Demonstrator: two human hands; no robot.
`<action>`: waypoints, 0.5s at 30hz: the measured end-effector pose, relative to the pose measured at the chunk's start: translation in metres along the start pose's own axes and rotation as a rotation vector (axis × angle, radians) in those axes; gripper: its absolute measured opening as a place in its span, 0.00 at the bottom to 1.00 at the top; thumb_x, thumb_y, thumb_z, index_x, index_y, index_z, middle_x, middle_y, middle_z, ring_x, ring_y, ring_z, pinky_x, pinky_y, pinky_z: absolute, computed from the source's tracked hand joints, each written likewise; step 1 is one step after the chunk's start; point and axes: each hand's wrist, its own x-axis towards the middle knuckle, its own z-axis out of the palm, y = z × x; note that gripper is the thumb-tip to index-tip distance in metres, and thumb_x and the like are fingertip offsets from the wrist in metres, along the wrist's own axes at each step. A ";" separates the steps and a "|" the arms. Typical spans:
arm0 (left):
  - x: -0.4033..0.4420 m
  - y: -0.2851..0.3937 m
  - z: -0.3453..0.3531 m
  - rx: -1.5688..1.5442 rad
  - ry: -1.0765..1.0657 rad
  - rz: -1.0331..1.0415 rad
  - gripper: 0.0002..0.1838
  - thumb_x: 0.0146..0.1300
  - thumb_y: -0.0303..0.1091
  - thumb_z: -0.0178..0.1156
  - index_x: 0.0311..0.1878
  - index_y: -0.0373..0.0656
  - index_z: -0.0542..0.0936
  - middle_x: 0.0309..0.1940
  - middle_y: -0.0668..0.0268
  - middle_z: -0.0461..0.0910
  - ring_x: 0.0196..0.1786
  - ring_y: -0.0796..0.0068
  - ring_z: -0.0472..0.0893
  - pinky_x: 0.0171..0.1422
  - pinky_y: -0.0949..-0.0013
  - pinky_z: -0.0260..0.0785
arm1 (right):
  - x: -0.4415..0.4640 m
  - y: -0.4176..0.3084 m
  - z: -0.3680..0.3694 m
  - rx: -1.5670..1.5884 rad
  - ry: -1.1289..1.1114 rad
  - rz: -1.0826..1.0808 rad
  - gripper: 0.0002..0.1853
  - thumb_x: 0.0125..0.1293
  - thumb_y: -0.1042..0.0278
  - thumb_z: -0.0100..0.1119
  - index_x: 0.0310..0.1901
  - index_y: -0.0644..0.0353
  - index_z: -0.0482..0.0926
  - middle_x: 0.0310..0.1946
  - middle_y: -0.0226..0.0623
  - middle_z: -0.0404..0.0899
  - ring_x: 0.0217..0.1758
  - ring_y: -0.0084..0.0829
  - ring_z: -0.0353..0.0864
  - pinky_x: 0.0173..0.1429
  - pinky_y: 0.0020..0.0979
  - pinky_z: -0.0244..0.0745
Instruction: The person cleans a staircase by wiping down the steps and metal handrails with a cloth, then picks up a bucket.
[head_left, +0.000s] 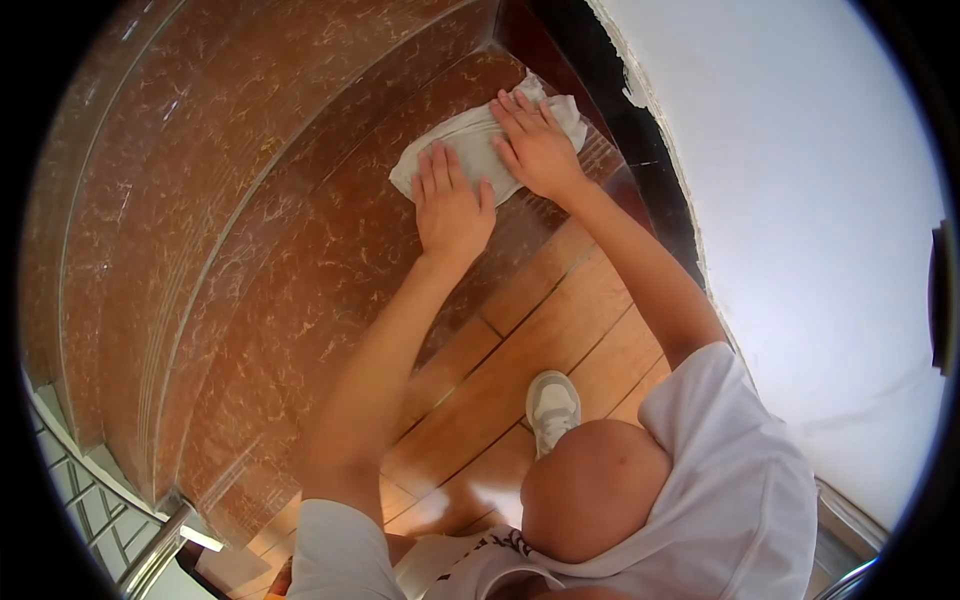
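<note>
A pale, damp-looking cloth [480, 140] lies spread on the reddish-brown marble step [330, 230], near the corner by the wall. My left hand [451, 205] rests flat on the cloth's lower left part, its fingers stretched out. On the cloth's right part lies my right hand [538, 148], palm down with the fingers extended. Both hands press on top of the cloth rather than gripping it, and the palms' undersides are hidden.
More curved marble steps [130, 200] rise at the left. A white wall [800, 200] with a dark skirting [655, 180] runs along the right. Wooden-looking floor [500, 370] and a shoe [553, 408] are below. A metal railing [155, 550] stands at lower left.
</note>
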 end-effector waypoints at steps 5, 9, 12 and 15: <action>0.050 -0.016 0.028 0.180 0.132 0.011 0.48 0.80 0.58 0.52 0.87 0.31 0.51 0.90 0.45 0.46 0.92 0.42 0.43 0.91 0.35 0.33 | 0.050 0.037 0.036 -0.008 -0.081 -0.041 0.39 0.83 0.40 0.46 0.85 0.56 0.61 0.89 0.38 0.54 0.92 0.43 0.50 0.92 0.48 0.46; 0.091 -0.039 0.012 0.221 -0.045 0.042 0.51 0.79 0.65 0.47 0.89 0.35 0.48 0.91 0.49 0.41 0.92 0.45 0.38 0.92 0.35 0.30 | 0.098 0.057 0.059 -0.059 -0.068 -0.023 0.42 0.83 0.33 0.41 0.87 0.53 0.58 0.90 0.37 0.51 0.93 0.42 0.46 0.93 0.46 0.39; 0.091 -0.037 0.014 0.275 -0.044 0.027 0.50 0.79 0.67 0.45 0.90 0.39 0.47 0.92 0.51 0.39 0.93 0.46 0.36 0.92 0.36 0.29 | 0.092 0.053 0.058 -0.062 -0.030 -0.025 0.41 0.83 0.33 0.43 0.86 0.53 0.58 0.90 0.39 0.51 0.93 0.43 0.47 0.93 0.46 0.39; 0.080 -0.026 0.017 0.307 -0.072 0.003 0.51 0.80 0.68 0.44 0.91 0.42 0.45 0.92 0.51 0.37 0.93 0.46 0.36 0.92 0.36 0.29 | 0.070 0.055 0.048 -0.063 -0.048 -0.014 0.41 0.83 0.35 0.46 0.86 0.52 0.60 0.90 0.40 0.52 0.93 0.43 0.48 0.93 0.46 0.41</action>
